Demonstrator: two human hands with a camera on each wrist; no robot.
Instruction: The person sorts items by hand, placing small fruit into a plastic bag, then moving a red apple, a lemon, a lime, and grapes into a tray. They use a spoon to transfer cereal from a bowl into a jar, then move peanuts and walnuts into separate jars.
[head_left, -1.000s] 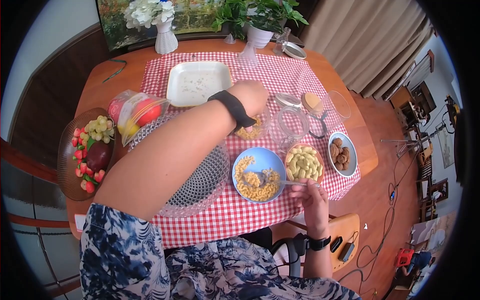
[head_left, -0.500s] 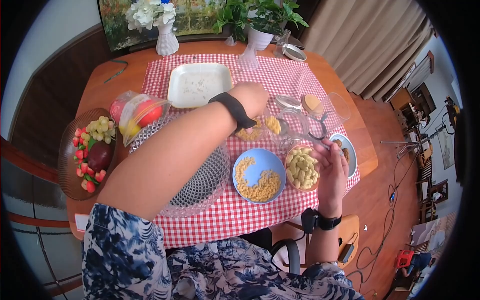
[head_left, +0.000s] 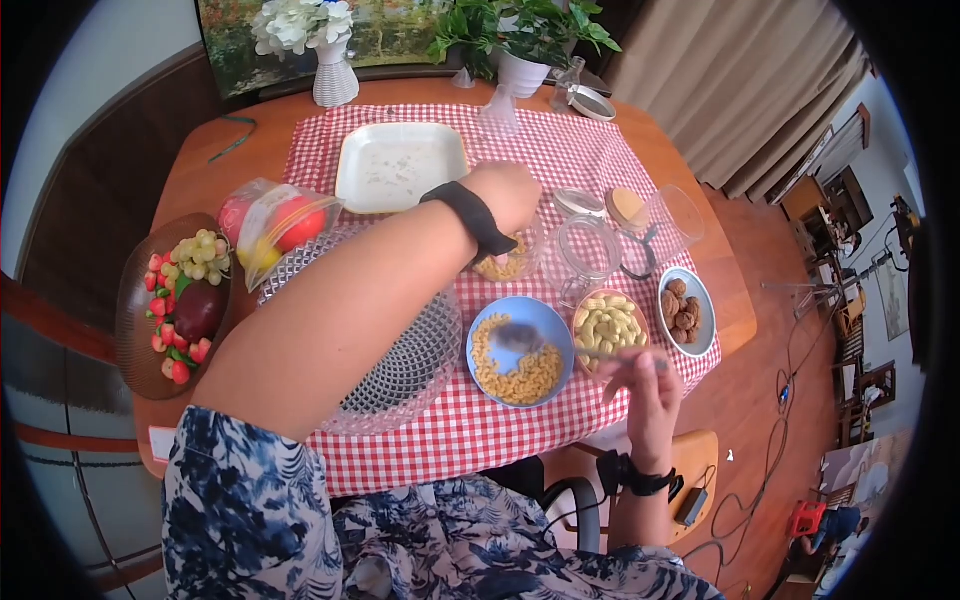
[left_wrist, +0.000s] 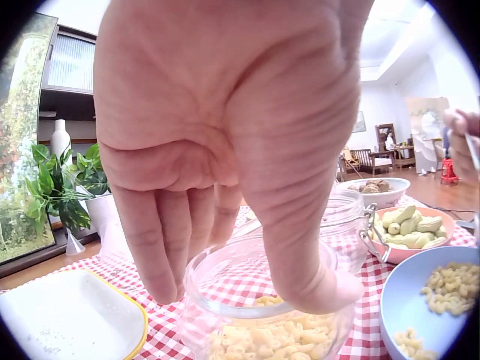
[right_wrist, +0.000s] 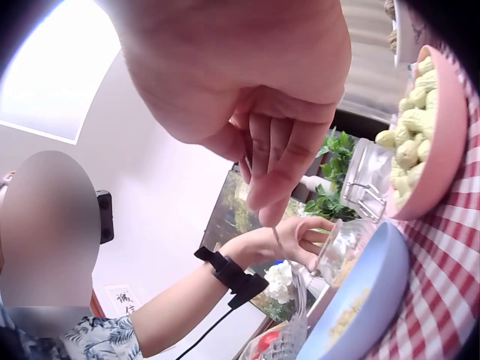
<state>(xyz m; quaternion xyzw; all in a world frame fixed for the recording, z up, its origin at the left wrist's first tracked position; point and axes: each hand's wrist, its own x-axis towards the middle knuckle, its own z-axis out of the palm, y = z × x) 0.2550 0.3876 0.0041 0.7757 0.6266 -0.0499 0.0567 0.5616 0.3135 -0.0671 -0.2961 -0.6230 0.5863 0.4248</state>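
Observation:
My left hand (head_left: 503, 197) holds a clear glass jar (left_wrist: 216, 281), its thumb at the rim and its fingers down the far side. Pale macaroni (left_wrist: 274, 341) lies in the jar. My right hand (head_left: 645, 400) pinches the handle of a spoon, whose blurred head (head_left: 517, 337) hangs over the blue bowl (head_left: 548, 325). Macaroni (head_left: 530, 380) lies along the near and left parts of that bowl. In the right wrist view the right hand (right_wrist: 247, 97) has its fingertips together, and most of the spoon is hidden.
Right of the blue bowl are a pink bowl of peanuts (head_left: 608, 325), a bowl of walnuts (head_left: 680, 315) and an open clip-top jar (head_left: 587, 250). A white tray (head_left: 400, 165), ribbed clear bowl (head_left: 400, 350), bagged fruit (head_left: 285, 220) and fruit dish (head_left: 140, 345) stand leftward.
The spoon lifted macaroni from the blue bowl to beside the jar, then came back over the bowl, its load no longer visible. My left hand has stayed at the jar.

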